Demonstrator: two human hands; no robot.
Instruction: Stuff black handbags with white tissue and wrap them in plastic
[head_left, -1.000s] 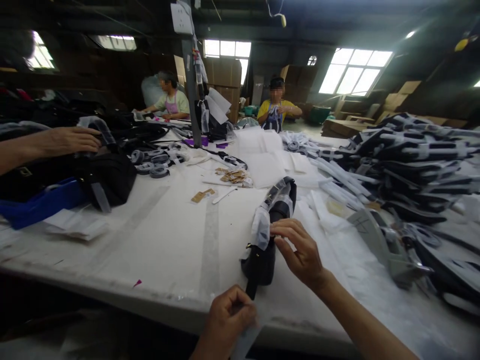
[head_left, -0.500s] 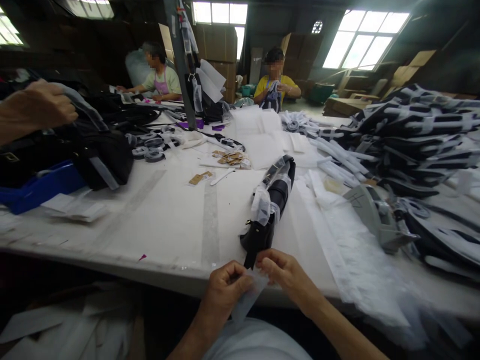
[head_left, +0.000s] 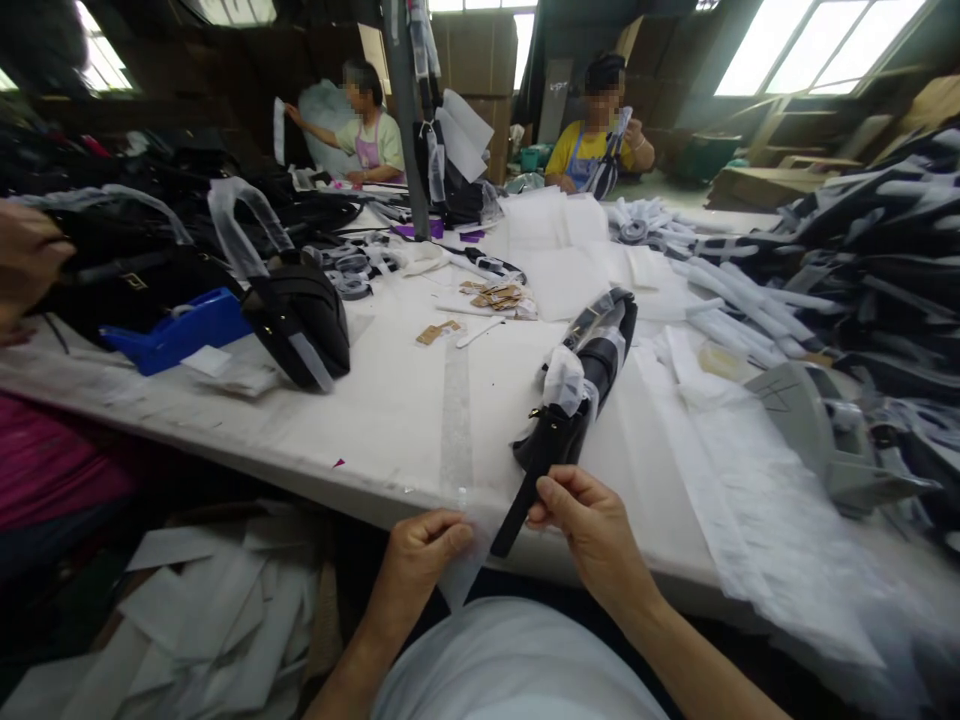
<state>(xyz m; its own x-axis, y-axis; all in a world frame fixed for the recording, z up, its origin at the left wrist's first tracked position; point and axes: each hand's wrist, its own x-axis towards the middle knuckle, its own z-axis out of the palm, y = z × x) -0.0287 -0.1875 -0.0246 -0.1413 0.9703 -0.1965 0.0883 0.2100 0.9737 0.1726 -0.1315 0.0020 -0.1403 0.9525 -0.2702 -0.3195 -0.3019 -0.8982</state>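
My left hand (head_left: 431,555) pinches a thin translucent wrapping sheet (head_left: 466,560) just past the table's front edge. Closed on a black strap (head_left: 517,515) is my right hand (head_left: 581,515), thumb and fingers gripping it partway along. The strap's free end points down toward me, beside the sheet. Its other end runs up to a black handbag (head_left: 604,365) lying on the table, partly covered in clear and white wrapping. Small gold-coloured metal fittings show near the strap's base.
Left on the table stand another black handbag (head_left: 307,320) and a blue tape dispenser (head_left: 184,330), near a co-worker's hand (head_left: 30,260). A grey tape dispenser (head_left: 825,430) sits right. Below, a box holds white sheets (head_left: 217,590). Two people work across the table.
My hands have moved apart: the left went left with the sheet, the right now grips the strap, which shows more of its length. At left, a handbag now stands apart from the co-worker's hand.
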